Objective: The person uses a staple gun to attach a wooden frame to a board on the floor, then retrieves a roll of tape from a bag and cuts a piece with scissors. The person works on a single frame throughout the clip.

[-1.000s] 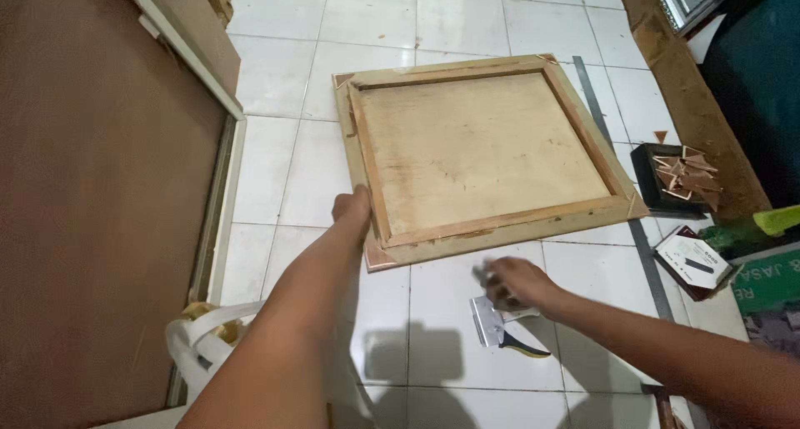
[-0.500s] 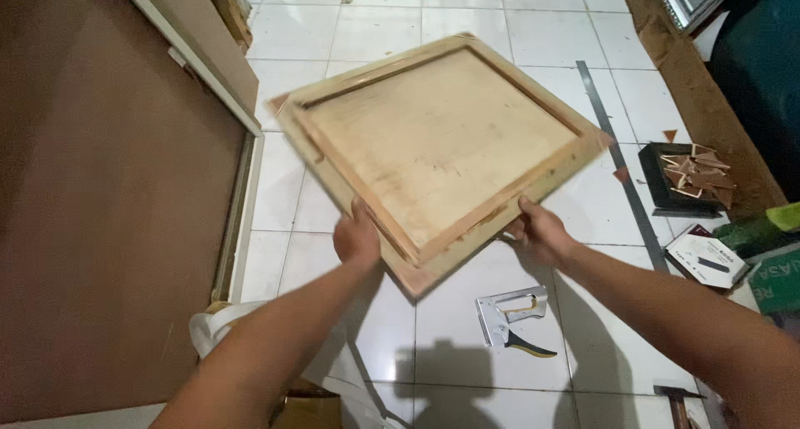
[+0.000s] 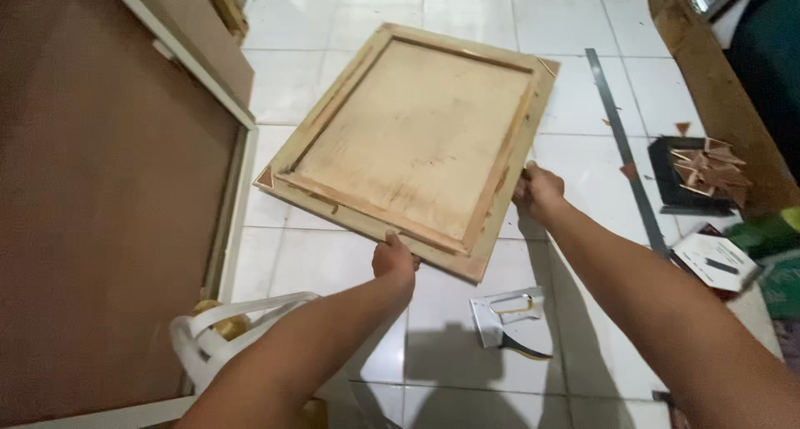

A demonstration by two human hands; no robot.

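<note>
Over tiles | both hands, left (image 3: 393, 259), right (image 3: 536, 192), clamp wooden frame (image 3: 414, 137) | black tray (image 3: 677, 179): seemingly wood wedges (image 3: 708, 167)

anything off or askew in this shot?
Nothing looks damaged or spilled. The wooden frame sits skewed to the floor tile lines, but only because the left hand and right hand hold it by its near and right edges. A staple gun lies loose on the tiles below it.

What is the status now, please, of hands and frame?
Left hand grips frame at near edge. Right hand grips its right edge. Frame off the floor, tilted. Staple gun on tiles below, clear.
</note>
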